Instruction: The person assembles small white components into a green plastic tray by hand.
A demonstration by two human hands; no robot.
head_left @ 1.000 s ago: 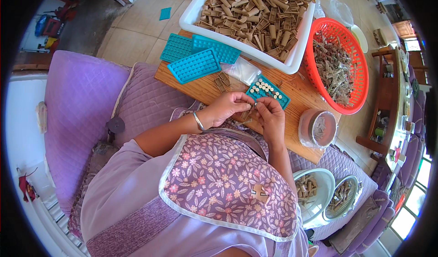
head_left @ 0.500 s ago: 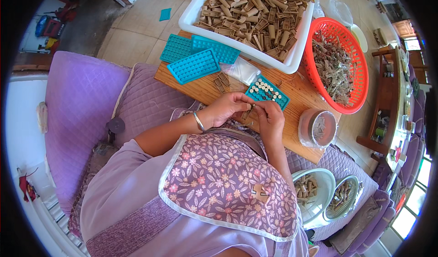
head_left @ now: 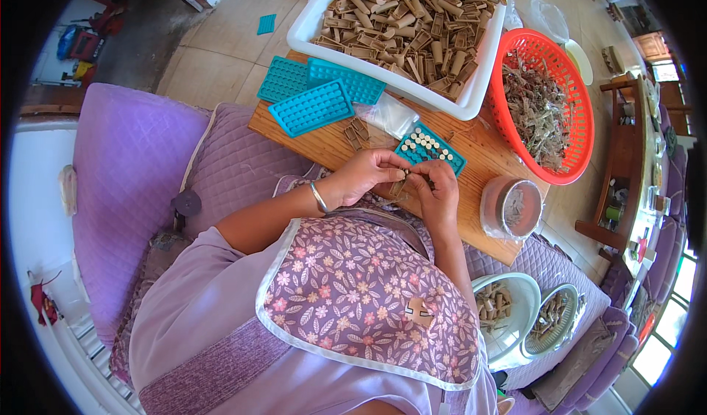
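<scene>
My left hand (head_left: 362, 179), with a silver bangle at its wrist, is closed in a pinch over the near edge of the wooden table (head_left: 471, 216). Its fingertips meet those of my right hand (head_left: 437, 190), also pinched. Between them is a small brown plastic piece (head_left: 398, 187), mostly covered by fingers. Just beyond my fingertips lies a teal tray (head_left: 458, 166) of round cups, part of them filled with small round white pieces (head_left: 423, 140). A few narrow brown frame-like pieces (head_left: 356, 133) lie on the wood beside my left hand.
A large white tub (head_left: 471, 106) heaped with brown plastic pieces (head_left: 412, 28) stands at the back. A red basket (head_left: 587, 131) of clear scraps is at right, near a round container (head_left: 508, 207) in plastic film. Teal trays (head_left: 313, 108) lie at left. Two pale baskets (head_left: 524, 290) sit lower right.
My right fingers have curled slightly inward. More of the brown piece shows below my fingertips, a little more upright. My left hand has barely moved.
</scene>
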